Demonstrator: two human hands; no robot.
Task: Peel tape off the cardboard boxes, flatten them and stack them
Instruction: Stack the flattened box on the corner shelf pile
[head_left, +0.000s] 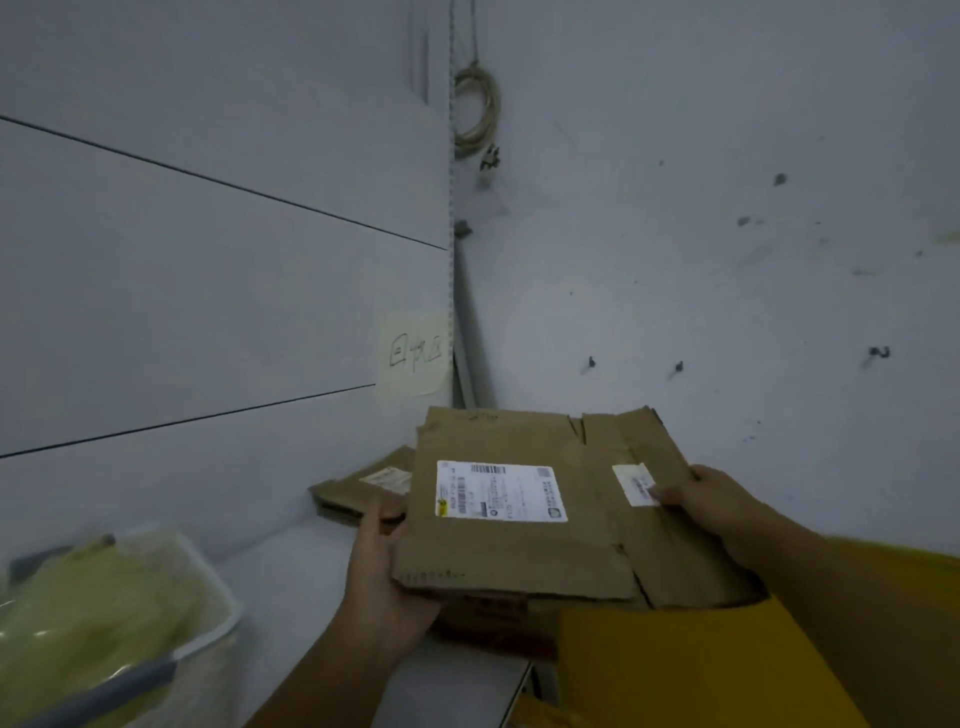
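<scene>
A flattened brown cardboard box (524, 551) with a white shipping label and a smaller sticker lies level between my hands, above the white surface in the corner. My left hand (382, 577) grips its near left edge, thumb on top. My right hand (719, 501) holds its right edge, fingers on the small sticker. Behind it to the left, another flattened box (358, 491) with a label lies on the surface. More cardboard (493, 618) shows beneath the held box.
A white tray (208, 631) with pale yellowish-green material sits at lower left. White walls meet in a corner (452, 260) right behind the boxes, with a handwritten note (415, 356) stuck there. A yellow sleeve (753, 649) fills the lower right. A cord coil (478, 111) hangs above.
</scene>
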